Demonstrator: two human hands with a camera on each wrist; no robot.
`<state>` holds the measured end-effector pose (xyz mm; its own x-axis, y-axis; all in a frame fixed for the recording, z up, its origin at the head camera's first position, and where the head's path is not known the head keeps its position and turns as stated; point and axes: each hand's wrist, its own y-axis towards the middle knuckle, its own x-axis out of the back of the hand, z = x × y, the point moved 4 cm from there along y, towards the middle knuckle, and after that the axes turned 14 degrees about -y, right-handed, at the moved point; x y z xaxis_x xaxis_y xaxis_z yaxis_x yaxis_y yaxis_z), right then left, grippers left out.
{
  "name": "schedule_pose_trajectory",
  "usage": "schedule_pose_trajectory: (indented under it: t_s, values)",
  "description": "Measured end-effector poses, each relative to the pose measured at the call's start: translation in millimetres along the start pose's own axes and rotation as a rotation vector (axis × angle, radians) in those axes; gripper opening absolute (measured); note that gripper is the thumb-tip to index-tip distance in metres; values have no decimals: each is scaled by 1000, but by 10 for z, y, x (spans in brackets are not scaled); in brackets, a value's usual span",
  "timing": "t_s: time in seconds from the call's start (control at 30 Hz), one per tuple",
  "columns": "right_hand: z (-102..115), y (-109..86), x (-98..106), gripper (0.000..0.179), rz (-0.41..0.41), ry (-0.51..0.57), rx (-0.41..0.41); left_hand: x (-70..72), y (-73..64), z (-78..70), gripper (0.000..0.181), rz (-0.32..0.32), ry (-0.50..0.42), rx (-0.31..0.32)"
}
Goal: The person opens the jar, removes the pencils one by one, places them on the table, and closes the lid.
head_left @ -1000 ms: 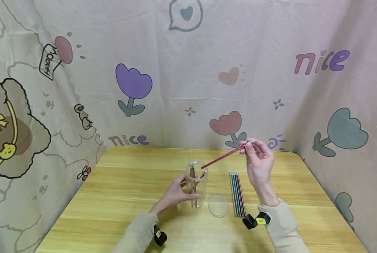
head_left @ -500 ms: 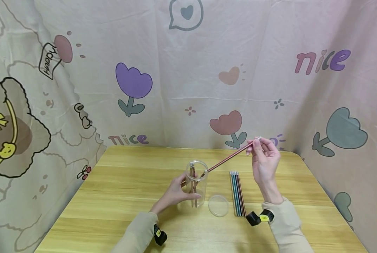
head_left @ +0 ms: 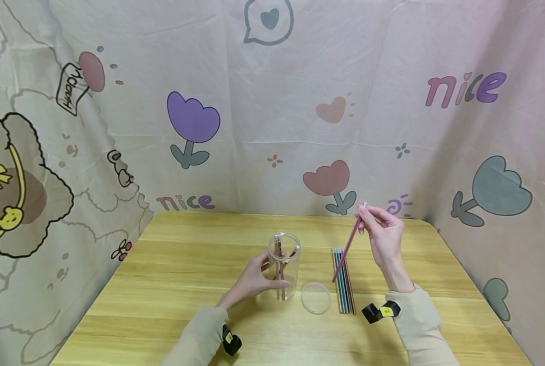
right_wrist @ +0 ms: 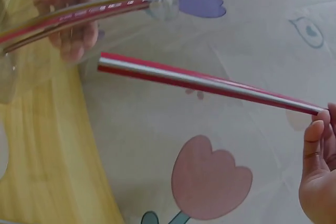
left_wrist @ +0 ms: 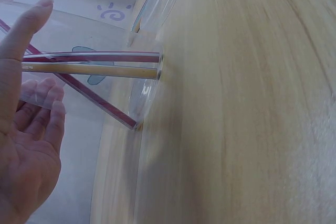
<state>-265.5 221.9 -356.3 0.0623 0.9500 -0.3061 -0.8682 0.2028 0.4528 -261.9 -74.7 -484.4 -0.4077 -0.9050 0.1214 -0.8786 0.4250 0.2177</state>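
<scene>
My left hand (head_left: 254, 282) grips a clear cylindrical jar (head_left: 295, 274) round its side, and the jar stands upright on the table. Inside are 3 pencils (left_wrist: 94, 71), two red and one golden; one red leans across the others. Between thumb and fingertips, my right hand (head_left: 384, 239) pinches a red pencil (head_left: 349, 246) by its upper end, to the right of the jar. This pencil slants down to the left, its lower end overlapping a row of pencils in the head view. In the right wrist view it shows a silver stripe, and its lower end points towards the jar.
The row of several pencils (head_left: 344, 284), in teal, blue and dark red, lies side by side on the wooden table (head_left: 185, 284). A round clear lid (head_left: 315, 298) lies between jar and row. A printed cloth (head_left: 272, 101) hangs behind the table.
The red pencil's lower end has left the jar's mouth, moving right and down over the pencil row. The pencil now hangs steeper. My left hand and the jar have stayed put.
</scene>
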Motion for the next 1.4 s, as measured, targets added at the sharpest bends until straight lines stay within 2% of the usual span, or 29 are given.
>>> schedule_pose_trajectory:
  t_s: [0.27, 0.53, 0.87, 0.93, 1.17, 1.33, 1.4]
  values:
    - [-189, 3, 128, 15, 71, -214, -96, 1, 4, 10, 67, 7, 4, -4]
    - [-346, -7, 266, 16, 128, -379, -146, -3, 2, -1, 67, 1, -2, -8]
    - [-559, -33, 437, 18, 148, -463, -233, 1, -2, 0, 66, 1, 5, -12]
    - [-597, -40, 470, 23, 150, -471, -245, 2, -1, 5, 67, 4, 10, -14]
    - [-738, -64, 566, 22, 150, -482, -301, 4, 1, 8, 66, 8, 23, -28]
    - [-845, -75, 621, 36, 143, -511, -324, 4, 3, 11, 67, 9, 28, -25]
    - [-885, -74, 649, 35, 140, -517, -332, 6, 4, 15, 67, 7, 25, -20]
